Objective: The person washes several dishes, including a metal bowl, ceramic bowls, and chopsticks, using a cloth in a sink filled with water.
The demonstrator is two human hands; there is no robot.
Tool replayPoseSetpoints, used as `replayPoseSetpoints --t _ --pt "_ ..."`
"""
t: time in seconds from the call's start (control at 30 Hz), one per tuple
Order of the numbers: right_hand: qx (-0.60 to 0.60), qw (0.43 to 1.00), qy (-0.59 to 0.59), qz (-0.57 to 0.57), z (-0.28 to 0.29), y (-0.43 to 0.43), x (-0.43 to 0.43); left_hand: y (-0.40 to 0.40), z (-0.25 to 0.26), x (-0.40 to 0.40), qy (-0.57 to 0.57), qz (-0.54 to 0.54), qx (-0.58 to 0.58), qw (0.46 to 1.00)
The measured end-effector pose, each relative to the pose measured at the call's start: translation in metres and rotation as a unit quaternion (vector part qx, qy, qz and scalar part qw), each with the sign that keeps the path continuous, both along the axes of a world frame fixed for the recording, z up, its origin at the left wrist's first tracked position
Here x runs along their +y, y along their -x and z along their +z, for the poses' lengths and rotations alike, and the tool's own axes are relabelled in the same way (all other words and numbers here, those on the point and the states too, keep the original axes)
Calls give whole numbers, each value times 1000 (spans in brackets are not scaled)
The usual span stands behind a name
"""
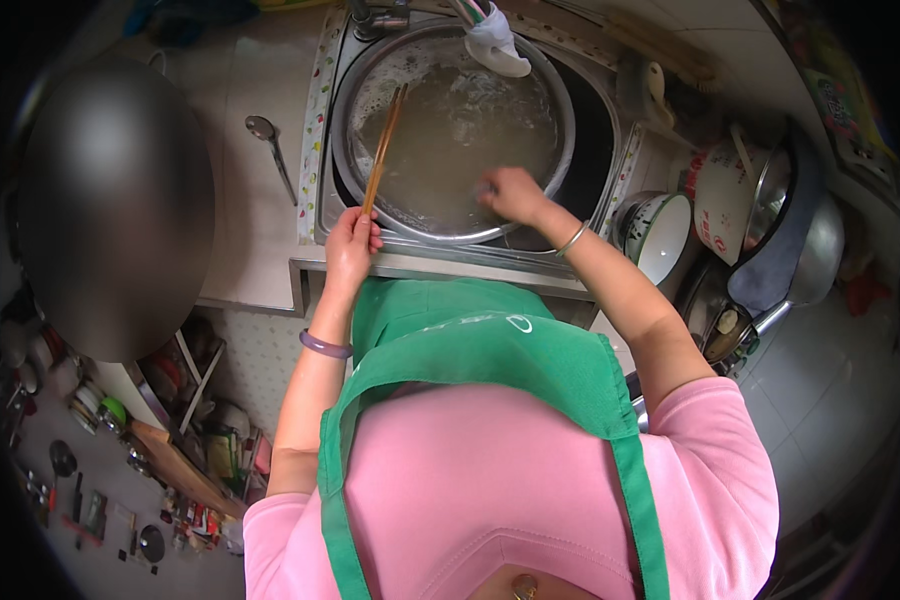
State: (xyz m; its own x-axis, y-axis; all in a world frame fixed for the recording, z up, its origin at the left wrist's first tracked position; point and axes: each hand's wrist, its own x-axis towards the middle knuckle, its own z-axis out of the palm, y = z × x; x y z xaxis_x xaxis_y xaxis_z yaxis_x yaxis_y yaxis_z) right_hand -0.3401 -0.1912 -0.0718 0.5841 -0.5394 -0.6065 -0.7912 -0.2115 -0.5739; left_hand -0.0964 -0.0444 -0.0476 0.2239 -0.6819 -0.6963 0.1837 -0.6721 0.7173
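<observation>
A large round metal basin (568, 142) of cloudy water with some foam sits in the sink before me. Wooden chopsticks (384, 150) are in my left hand (351, 247), at the basin's near left rim, their far ends pointing away over the water. My right hand (511, 196) is over the right near part of the water, fingers curled and slightly blurred; something small and dark shows at the fingertips, too unclear to name. Above the far rim hangs the faucet spout with a white cloth (497, 45) around its end.
A metal spoon (271, 154) lies on the counter (251, 247) left of the sink. Stacked enamel bowls (661, 236) stand to the right, beside a white container (724, 195) bearing writing and several metal pans. A blurred oval covers the far left.
</observation>
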Motion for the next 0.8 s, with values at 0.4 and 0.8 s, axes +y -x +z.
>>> replayPoseSetpoints --t 0.4,0.8 --pt "115 980 145 79 0 2 -58 -1 -17 -7 19 -109 -279 954" --pt "16 876 481 -30 -9 32 -101 11 -17 -20 4 -117 -296 948"
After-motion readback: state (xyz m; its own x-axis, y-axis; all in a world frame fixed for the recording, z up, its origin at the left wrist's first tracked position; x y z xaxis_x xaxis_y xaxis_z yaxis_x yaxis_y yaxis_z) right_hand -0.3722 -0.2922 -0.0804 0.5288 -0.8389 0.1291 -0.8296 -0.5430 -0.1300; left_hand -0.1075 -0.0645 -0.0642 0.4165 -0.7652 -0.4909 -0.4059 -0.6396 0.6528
